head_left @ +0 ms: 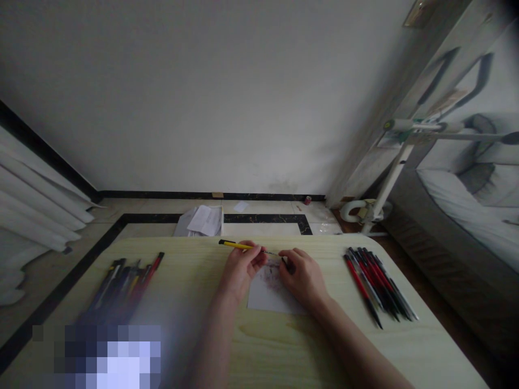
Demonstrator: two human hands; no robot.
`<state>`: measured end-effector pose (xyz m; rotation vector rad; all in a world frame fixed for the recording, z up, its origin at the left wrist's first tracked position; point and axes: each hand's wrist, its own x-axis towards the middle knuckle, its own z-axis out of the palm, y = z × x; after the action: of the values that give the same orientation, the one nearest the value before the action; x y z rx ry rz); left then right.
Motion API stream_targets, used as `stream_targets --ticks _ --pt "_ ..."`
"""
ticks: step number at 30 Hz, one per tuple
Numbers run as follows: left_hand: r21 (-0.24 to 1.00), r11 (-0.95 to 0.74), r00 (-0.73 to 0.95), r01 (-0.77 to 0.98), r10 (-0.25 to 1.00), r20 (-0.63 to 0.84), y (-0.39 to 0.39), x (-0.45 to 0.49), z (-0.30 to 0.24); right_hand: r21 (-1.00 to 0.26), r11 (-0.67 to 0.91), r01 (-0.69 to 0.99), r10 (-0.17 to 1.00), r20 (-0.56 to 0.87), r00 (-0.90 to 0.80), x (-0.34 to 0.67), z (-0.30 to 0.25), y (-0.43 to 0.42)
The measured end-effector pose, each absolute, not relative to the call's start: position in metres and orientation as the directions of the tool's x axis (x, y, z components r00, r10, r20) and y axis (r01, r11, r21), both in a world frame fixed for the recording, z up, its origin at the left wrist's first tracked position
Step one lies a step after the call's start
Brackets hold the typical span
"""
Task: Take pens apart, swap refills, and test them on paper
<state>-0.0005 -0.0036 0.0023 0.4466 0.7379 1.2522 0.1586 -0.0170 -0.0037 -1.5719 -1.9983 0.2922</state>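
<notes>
Near the table's far edge, my left hand (246, 265) is closed around a yellow pen (237, 245) with a black end pointing left. A thin tip or refill (272, 253) runs from the pen toward my right hand (302, 273). The fingers of that hand are pinched together, and a small dark pen part (287, 263) shows between them. The fingers mostly hide where the thin piece ends. Under both hands lies a white sheet of paper (263, 301) with scribbled marks on it.
On the right of the wooden table (279, 346) lies a row of red, black and clear pens (375, 283). More pens (125, 281) lie at the left, partly blurred. Beyond the table are papers in a box (205, 220). White exercise equipment (391, 181) and a sofa (466, 216) stand at right.
</notes>
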Motion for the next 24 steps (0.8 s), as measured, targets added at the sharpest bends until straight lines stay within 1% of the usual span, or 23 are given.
stream_targets --ticks 12,21,24 --pt "0.666 0.282 0.122 -0.69 0.953 -0.277 -0.0037 -0.0004 0.0031 -0.54 0.291 0.79 0.94 0.315 -0.131 0.1576 -0.0025 -0.0174" --pt "0.676 0.269 0.122 -0.686 0.958 -0.258 -0.0036 -0.0005 0.0019 -0.631 0.294 0.718 0.937 0.34 -0.085 0.1584 -0.0004 -0.0173" --pt "0.652 0.275 0.125 -0.706 0.956 -0.267 -0.0034 -0.0014 0.0009 -0.692 0.298 0.657 0.936 0.345 -0.061 0.1599 -0.0027 -0.0169"
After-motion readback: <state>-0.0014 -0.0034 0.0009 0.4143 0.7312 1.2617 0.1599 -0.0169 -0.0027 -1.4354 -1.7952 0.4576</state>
